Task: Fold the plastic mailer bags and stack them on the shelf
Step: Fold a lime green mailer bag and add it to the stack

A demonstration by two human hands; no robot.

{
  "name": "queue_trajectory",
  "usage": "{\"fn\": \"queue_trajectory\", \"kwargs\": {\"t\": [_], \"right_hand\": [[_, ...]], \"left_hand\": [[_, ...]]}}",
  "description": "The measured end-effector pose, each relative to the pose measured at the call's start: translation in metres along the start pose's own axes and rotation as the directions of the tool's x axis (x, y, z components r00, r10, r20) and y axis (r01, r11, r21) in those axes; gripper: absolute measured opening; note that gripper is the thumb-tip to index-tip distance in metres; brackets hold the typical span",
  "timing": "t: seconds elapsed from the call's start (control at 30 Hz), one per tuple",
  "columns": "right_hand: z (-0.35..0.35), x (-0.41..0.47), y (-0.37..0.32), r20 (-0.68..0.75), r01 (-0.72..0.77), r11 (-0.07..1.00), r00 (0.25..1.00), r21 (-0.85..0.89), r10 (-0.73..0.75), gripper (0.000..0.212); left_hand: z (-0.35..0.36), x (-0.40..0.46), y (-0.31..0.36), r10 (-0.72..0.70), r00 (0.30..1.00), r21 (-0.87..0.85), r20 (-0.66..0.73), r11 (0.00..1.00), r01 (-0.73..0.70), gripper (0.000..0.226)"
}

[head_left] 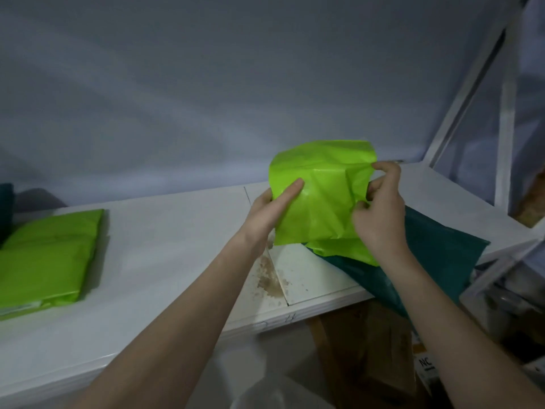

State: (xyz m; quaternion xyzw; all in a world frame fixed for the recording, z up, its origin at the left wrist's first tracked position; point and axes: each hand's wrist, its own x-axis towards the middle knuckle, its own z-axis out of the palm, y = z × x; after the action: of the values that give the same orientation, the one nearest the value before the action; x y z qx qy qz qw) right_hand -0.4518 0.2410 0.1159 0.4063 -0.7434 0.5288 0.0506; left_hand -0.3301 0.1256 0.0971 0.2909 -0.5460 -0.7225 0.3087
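Above the white shelf (165, 231), both hands hold a lime-green mailer bag (321, 196): left hand (271, 208) thumb pressing it, fingers apparently behind; right hand (380, 208) fingertips pinching its edge.

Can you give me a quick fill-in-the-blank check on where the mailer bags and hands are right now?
1. Both hands hold a lime green mailer bag above the white ____.
2. The right hand pinches the bag's ____ edge.
3. Under the held bag lies a mailer bag coloured dark ____.
4. The stack of folded green bags lies to the ____ of the left hand.

Missing words: shelf; right; teal; left
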Motion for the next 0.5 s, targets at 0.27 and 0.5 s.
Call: {"fn": "queue_trajectory", "kwargs": {"t": [0.27, 0.5], "right_hand": [[0.075, -0.024, -0.042, 0.201, -0.220, 0.916, 0.967, 0.336, 0.158, 0.057], [0.139, -0.047, -0.079, 0.370, -0.410, 0.752, 0.898, 0.515, 0.237, 0.006]], "left_hand": [[-0.095, -0.033, 0.019, 0.090, 0.982, -0.011, -0.166, 0.996, -0.093, 0.025], [-0.171, -0.069, 0.032, 0.077, 0.960, 0.016, -0.270, 0.997, -0.076, 0.008]]}}
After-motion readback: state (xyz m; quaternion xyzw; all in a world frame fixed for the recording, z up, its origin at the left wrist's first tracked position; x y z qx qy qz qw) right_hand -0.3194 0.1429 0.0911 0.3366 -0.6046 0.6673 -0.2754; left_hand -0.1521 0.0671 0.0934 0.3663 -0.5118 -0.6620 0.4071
